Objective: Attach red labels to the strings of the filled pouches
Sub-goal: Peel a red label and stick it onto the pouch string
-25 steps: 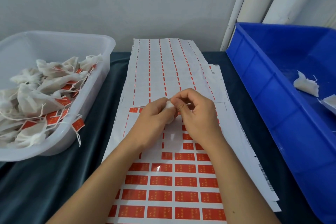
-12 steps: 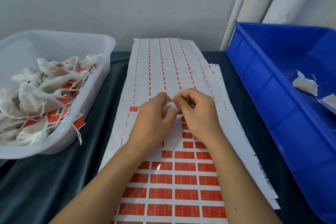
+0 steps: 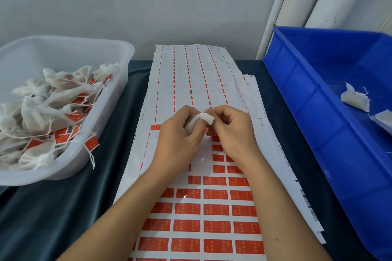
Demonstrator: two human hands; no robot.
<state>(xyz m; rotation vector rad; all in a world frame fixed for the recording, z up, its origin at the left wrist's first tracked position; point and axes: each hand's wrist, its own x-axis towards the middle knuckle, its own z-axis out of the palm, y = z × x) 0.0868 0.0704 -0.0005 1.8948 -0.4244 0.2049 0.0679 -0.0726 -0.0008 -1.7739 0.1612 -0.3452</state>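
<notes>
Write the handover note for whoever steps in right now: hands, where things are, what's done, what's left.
Left hand: grips a white pouch above the label sheet.
Right hand: pinches at the pouch's end; whether it holds string or label cannot be told.
Done: labelled pouches fill the clear tub on the left.
Left: finish this pouch; at least two unlabelled pouches wait in the blue bin on the right. Many red labels remain on the sheet.

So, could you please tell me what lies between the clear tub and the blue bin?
In the head view, the label sheet on dark cloth, with both hands holding a pouch over it.
</notes>
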